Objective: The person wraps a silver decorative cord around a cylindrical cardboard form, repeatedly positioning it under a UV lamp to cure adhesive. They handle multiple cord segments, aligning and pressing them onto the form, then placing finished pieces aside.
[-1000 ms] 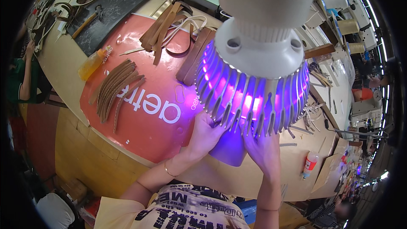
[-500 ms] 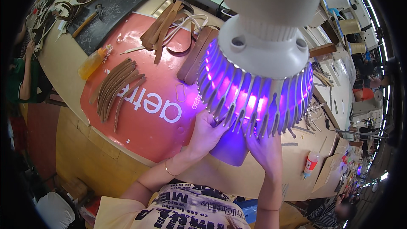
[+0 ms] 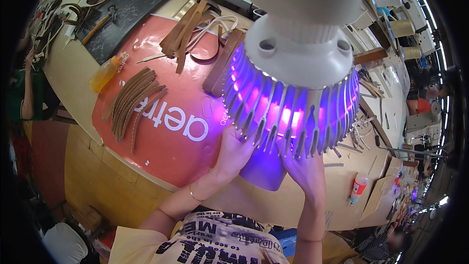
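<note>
Pressing left hand [image 3: 235, 150], right hand [image 3: 305, 168], purple-lit piece [image 3: 261, 168]

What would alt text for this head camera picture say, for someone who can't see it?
Two bare hands, left hand and right hand, press a flat piece glowing purple under a finned white lamp. Beside them, brown leather strips lie on a red mat covering a wooden workbench.
</note>
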A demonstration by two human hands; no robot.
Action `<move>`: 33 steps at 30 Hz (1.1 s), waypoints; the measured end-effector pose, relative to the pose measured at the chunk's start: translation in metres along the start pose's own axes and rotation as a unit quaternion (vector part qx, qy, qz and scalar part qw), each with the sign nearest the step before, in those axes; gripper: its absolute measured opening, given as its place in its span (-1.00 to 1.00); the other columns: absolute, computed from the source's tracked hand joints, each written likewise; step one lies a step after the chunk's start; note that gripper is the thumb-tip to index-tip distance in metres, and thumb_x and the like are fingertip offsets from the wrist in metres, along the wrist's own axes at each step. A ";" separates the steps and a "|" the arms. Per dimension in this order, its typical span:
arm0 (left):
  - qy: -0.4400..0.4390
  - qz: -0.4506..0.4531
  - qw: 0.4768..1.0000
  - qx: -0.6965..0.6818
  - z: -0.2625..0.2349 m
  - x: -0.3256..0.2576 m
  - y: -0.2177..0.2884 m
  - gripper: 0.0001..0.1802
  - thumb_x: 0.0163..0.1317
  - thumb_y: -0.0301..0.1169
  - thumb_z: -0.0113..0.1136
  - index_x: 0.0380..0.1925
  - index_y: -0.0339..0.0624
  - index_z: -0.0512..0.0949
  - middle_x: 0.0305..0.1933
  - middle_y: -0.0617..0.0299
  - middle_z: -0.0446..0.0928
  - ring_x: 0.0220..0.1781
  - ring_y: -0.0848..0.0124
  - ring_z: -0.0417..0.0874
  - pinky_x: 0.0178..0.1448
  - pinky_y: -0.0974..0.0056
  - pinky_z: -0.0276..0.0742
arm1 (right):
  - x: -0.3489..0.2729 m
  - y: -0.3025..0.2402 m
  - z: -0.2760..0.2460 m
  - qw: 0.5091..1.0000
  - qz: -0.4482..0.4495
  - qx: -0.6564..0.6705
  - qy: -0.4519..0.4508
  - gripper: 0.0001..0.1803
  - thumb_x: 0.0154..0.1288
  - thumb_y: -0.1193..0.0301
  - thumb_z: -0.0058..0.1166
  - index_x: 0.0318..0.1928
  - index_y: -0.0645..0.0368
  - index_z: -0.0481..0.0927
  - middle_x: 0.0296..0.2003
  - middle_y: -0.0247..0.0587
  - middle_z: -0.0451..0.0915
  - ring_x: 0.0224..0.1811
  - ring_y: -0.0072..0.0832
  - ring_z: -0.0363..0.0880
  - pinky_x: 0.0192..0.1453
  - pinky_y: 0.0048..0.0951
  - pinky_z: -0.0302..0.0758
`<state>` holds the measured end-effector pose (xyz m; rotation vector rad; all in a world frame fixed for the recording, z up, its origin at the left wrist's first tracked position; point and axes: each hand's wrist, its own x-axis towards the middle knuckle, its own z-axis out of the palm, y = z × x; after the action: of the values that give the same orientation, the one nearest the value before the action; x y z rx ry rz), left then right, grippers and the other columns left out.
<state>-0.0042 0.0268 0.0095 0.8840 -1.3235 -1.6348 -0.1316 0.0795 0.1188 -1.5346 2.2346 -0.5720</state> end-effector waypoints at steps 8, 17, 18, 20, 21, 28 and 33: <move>0.039 0.071 0.988 0.135 -0.006 0.005 -0.001 -0.91 0.28 -0.59 0.24 -0.25 -0.24 0.54 -0.43 0.48 0.52 -0.40 0.71 0.46 -0.36 0.48 0.39 | -0.002 0.003 -0.002 0.997 0.048 0.066 0.001 -0.80 0.27 0.38 0.20 -0.33 0.32 0.64 -0.64 -0.14 0.56 -0.63 -0.47 0.50 -0.47 -0.42 0.41; 0.049 0.028 0.998 0.033 0.001 0.006 -0.003 -0.84 0.24 -0.61 0.24 -0.17 -0.26 0.55 -0.42 0.39 0.54 -0.38 0.62 0.50 -0.34 0.42 0.44 | 0.000 0.004 -0.008 0.993 0.076 0.092 -0.008 -0.79 0.28 0.41 0.21 -0.35 0.37 0.63 -0.65 -0.22 0.56 -0.63 -0.62 0.43 -0.50 -0.49 0.37; 0.050 0.027 0.998 0.031 0.001 0.006 -0.004 -0.83 0.23 -0.61 0.24 -0.17 -0.26 0.55 -0.42 0.38 0.54 -0.37 0.60 0.51 -0.33 0.42 0.44 | 0.000 0.004 -0.007 0.992 0.077 0.095 -0.008 -0.79 0.27 0.41 0.21 -0.35 0.37 0.63 -0.65 -0.22 0.55 -0.63 -0.62 0.43 -0.50 -0.49 0.36; 0.052 0.026 0.998 0.027 0.002 0.006 -0.005 -0.81 0.23 -0.61 0.24 -0.15 -0.27 0.55 -0.42 0.37 0.55 -0.37 0.58 0.52 -0.33 0.40 0.45 | 0.000 0.004 -0.007 0.992 0.077 0.098 -0.004 -0.80 0.26 0.42 0.22 -0.36 0.37 0.63 -0.65 -0.23 0.54 -0.64 -0.62 0.42 -0.51 -0.50 0.36; 0.052 0.027 0.998 0.027 0.003 0.006 -0.006 -0.80 0.22 -0.61 0.24 -0.14 -0.27 0.55 -0.42 0.36 0.55 -0.36 0.57 0.52 -0.33 0.40 0.45 | 0.000 0.004 -0.006 0.992 0.077 0.099 -0.002 -0.80 0.25 0.43 0.22 -0.37 0.37 0.63 -0.66 -0.24 0.54 -0.64 -0.63 0.41 -0.51 -0.50 0.35; 0.054 0.025 0.998 0.023 0.005 0.005 -0.007 -0.73 0.19 -0.63 0.25 -0.09 -0.28 0.56 -0.41 0.29 0.56 -0.35 0.50 0.55 -0.31 0.35 0.49 | 0.003 0.008 -0.004 0.993 0.078 0.092 -0.001 -0.83 0.19 0.45 0.22 -0.40 0.36 0.62 -0.68 -0.26 0.51 -0.64 -0.64 0.40 -0.51 -0.52 0.36; 0.058 0.026 0.998 0.029 0.007 0.003 -0.012 -0.68 0.16 -0.64 0.25 -0.05 -0.30 0.56 -0.40 0.25 0.58 -0.33 0.44 0.57 -0.29 0.32 0.51 | 0.005 0.011 -0.004 0.992 0.081 0.097 -0.005 -0.83 0.14 0.45 0.23 -0.44 0.35 0.62 -0.69 -0.28 0.50 -0.65 -0.65 0.41 -0.51 -0.53 0.36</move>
<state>-0.0141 0.0284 -0.0005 0.9572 -1.3074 -1.4889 -0.1439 0.0787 0.1158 -1.2446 2.1990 -0.7071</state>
